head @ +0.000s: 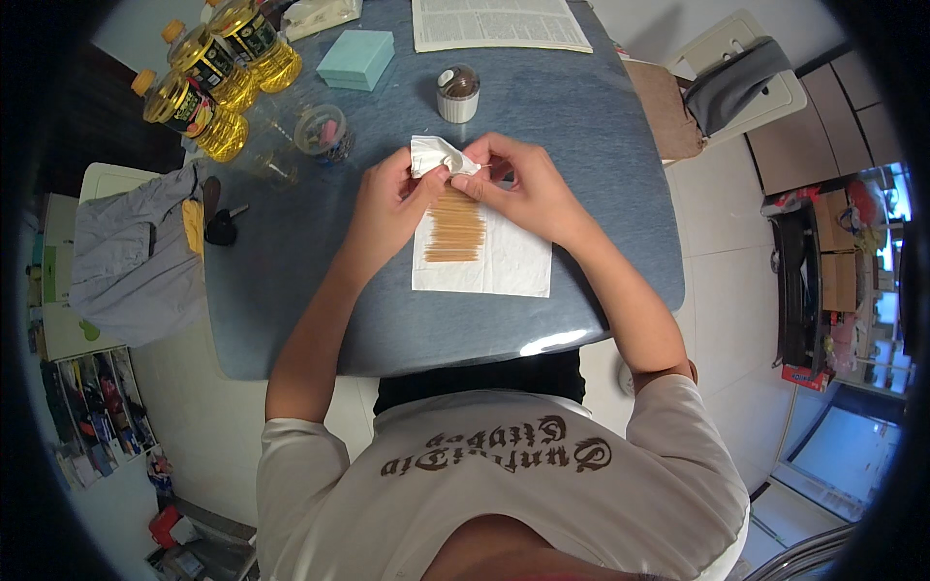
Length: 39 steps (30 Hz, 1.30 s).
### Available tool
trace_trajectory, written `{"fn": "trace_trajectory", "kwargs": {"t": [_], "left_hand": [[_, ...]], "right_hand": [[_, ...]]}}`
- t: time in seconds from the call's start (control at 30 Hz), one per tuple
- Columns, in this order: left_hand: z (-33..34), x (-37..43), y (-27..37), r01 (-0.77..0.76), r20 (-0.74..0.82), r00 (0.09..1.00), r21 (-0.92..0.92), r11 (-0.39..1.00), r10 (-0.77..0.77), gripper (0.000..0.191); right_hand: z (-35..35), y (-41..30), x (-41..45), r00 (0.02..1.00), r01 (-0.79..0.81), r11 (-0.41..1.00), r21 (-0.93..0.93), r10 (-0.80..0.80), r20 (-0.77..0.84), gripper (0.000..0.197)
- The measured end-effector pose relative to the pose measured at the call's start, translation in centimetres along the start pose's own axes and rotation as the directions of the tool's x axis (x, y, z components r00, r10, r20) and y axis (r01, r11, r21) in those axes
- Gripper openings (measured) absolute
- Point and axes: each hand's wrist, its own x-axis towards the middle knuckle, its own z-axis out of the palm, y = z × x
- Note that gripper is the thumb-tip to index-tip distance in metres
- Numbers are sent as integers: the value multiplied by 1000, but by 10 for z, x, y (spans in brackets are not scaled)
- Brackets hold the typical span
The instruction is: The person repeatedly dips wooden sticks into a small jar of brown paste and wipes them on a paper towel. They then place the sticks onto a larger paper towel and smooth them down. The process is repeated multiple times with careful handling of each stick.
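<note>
Both hands meet over a row of wooden toothpicks [455, 231] laid side by side on a white paper napkin [517, 254]. My left hand [396, 200] pinches a crumpled piece of white tissue [436, 155] between thumb and fingers. From the other side my right hand [519, 181] grips the tissue's right end, where a thin pale tip, perhaps a toothpick, sticks out. My fingers hide the top of the row. Just beyond the hands stands a white ribbed container with a clear domed lid [458, 94].
Several oil bottles [192, 112] stand at the back left, near a clear round tub [322, 134] and a teal box [357, 59]. Printed sheets [501, 25] lie at the far edge. Keys [224, 225] rest on the left edge. Chairs flank the table [290, 312].
</note>
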Motion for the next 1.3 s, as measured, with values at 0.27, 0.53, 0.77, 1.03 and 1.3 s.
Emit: {"fn": "trace_trajectory", "kwargs": {"t": [0.27, 0.53, 0.77, 1.03, 1.3], "left_hand": [[7, 3, 9, -165, -29, 985, 134, 977, 170, 16], [0, 0, 9, -21, 67, 998, 197, 980, 8, 26], [8, 1, 15, -143, -16, 989, 60, 988, 145, 17], [-2, 0, 17, 36, 26, 999, 118, 992, -39, 11], [-1, 0, 19, -46, 36, 999, 211, 976, 39, 14]], "right_hand": [[-4, 3, 2, 994, -101, 994, 33, 99, 52, 31], [-2, 10, 0, 996, -88, 992, 92, 86, 25, 28], [-3, 3, -1, 998, 26, 999, 31, -25, -49, 21], [-5, -5, 0, 1000, -1, 999, -34, 1, -4, 18], [-4, 7, 0, 995, -88, 995, 51, 85, 52, 19]]}}
